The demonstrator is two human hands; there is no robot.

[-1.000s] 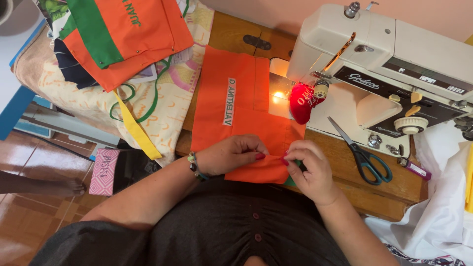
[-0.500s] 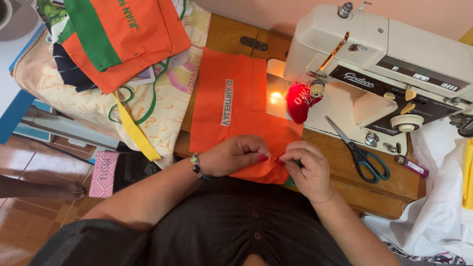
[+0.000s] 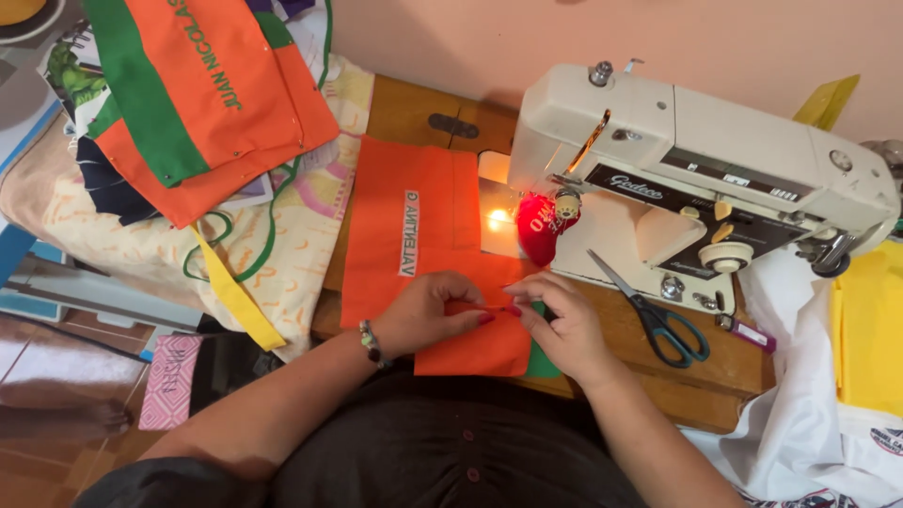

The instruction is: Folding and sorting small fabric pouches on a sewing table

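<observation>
Pinching the near edge of the orange cloth (image 3: pixel 414 240) on the tabletop (image 3: pixel 658 357), left hand (image 3: pixel 428 315) and right hand (image 3: pixel 562 325) meet — each grip closed, whatever sits between fingertips unreadable. Farther right lie scissors (image 3: pixel 658 320); beyond, the sewing machine (image 3: pixel 715 160) — green fabric (image 3: pixel 540 362) mostly hidden underneath.

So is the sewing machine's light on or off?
On. A bright glow shows under the sewing machine head, lighting the orange cloth beside the needle.
</observation>
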